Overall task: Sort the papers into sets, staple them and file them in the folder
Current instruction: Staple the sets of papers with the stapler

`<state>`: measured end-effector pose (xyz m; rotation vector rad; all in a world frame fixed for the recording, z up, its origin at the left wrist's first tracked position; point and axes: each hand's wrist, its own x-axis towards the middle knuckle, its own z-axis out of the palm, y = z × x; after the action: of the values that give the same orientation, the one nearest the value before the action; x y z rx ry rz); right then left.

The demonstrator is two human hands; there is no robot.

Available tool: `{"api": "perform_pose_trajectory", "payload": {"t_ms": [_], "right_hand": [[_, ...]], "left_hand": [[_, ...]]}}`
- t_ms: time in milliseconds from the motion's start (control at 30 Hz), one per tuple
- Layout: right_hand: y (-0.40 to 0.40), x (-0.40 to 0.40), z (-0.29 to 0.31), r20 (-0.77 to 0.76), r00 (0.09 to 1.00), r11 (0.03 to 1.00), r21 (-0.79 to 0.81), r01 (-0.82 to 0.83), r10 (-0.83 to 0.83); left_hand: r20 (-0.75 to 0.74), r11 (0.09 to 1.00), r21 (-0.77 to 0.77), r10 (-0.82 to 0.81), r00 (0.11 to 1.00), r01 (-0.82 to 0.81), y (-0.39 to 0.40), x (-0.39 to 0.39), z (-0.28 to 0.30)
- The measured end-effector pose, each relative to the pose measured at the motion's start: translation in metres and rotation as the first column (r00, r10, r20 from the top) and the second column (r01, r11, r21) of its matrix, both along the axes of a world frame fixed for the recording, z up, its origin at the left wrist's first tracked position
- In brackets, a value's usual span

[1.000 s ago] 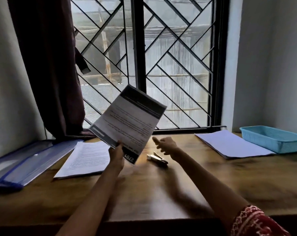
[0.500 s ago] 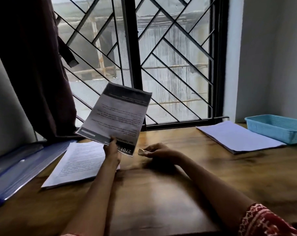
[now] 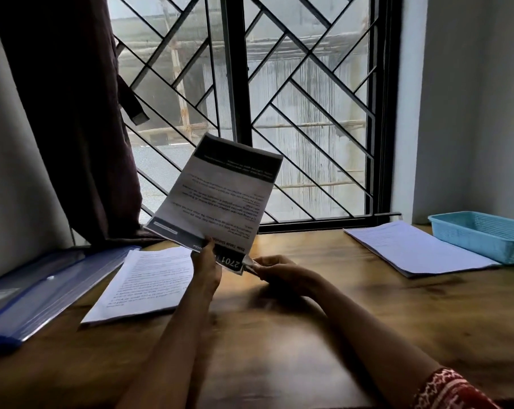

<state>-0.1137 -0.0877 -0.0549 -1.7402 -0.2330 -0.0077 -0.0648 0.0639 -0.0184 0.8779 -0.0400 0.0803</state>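
- My left hand [image 3: 206,268] pinches the bottom edge of the printed set [image 3: 217,196], thumb on the front, and holds it tilted up off the surface [image 3: 279,349], its far end leaning toward 1 o'clock.
- My right hand [image 3: 282,271] is curled round the stapler [image 3: 249,265], which is mostly hidden and blurred; its nose touches the sheet's lower right corner. I cannot tell whether the corner sits inside the mouth.
- Risk, as I judge it: the set is held by one edge only, so the sheets could fan or slip, and the staple would then miss the back pages.
- If the corner is only partly in the mouth, the staple could land on the very edge and tear out.
- Squeezing in mid-air with nothing underneath could twist the stapler and bend the staple.
- At 9 o'clock of my left hand a second set [image 3: 143,284] lies flat; beyond it, at the left edge, the blue folder [image 3: 34,302]. A dropped sheet could land there and mix the sets.
- Well apart, at 3 o'clock, lie another paper pile [image 3: 412,249] and, just beside it, a blue tray [image 3: 486,234].
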Motion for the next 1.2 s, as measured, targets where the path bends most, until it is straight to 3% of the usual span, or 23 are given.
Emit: {"api": "perform_pose_trajectory", "payload": {"t_ms": [367, 500, 833, 1033, 1200], "right_hand": [[-0.010, -0.001, 0.005, -0.020, 0.999, 0.992, 0.128, -0.023, 0.026], [-0.011, -0.001, 0.003, -0.048, 0.998, 0.995, 0.094, -0.043, 0.048], [0.000, -0.006, 0.006, -0.047, 0.997, 0.997, 0.045, -0.056, 0.058], [0.000, -0.013, 0.008, -0.092, 0.991, 0.977, 0.199, -0.081, 0.100], [0.002, -0.013, 0.009, -0.116, 0.987, 0.969, 0.231, -0.082, 0.111]], "left_hand": [[0.024, 0.997, 0.080, 0.002, 1.000, -0.004, 0.000, -0.004, 0.001], [0.023, 0.992, 0.123, -0.014, 1.000, 0.011, -0.007, -0.004, 0.000], [0.019, 0.999, 0.018, -0.030, 0.999, 0.030, -0.009, -0.003, 0.000], [-0.005, 0.994, 0.084, -0.073, 0.997, 0.073, -0.013, 0.004, -0.005], [-0.004, 0.997, 0.057, -0.050, 0.999, 0.051, -0.010, 0.006, -0.005]]}}
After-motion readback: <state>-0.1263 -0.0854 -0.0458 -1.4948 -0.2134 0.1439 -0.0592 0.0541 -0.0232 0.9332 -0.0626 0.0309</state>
